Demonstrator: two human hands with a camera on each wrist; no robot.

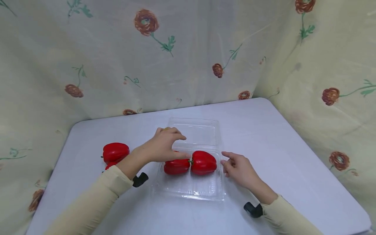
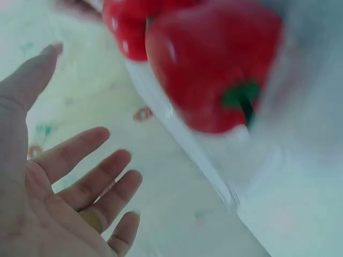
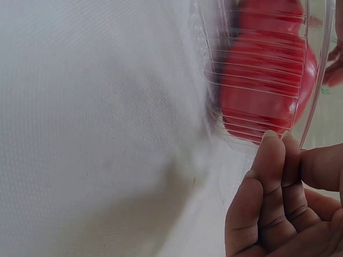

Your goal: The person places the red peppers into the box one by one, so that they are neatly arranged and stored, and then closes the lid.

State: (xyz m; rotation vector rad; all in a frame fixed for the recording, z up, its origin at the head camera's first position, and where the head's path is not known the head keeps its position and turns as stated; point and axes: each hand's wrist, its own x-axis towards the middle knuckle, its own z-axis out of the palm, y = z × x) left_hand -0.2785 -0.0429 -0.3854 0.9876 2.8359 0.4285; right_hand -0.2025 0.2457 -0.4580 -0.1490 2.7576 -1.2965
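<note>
A clear plastic clamshell box (image 1: 191, 192) lies on the table, its lid (image 1: 194, 132) folded back flat. Two red bell peppers sit side by side in its base: the left pepper (image 1: 176, 167) partly behind my left hand, and the right pepper (image 1: 204, 163) near the right wall. Above the left pepper, my left hand (image 1: 165, 147) has its thumb and fingers spread with nothing between them; its palm (image 2: 64, 214) shows in the left wrist view. My right hand (image 1: 239, 169) is beside the box, relaxed fingertips (image 3: 270, 147) right at its ribbed side wall.
Left of the box, another red pepper (image 1: 116, 152) lies on the white table (image 1: 264, 130), with more red showing below it, partly hidden by my left forearm. Flowered cloth (image 1: 191, 49) hangs behind the table and along its right side.
</note>
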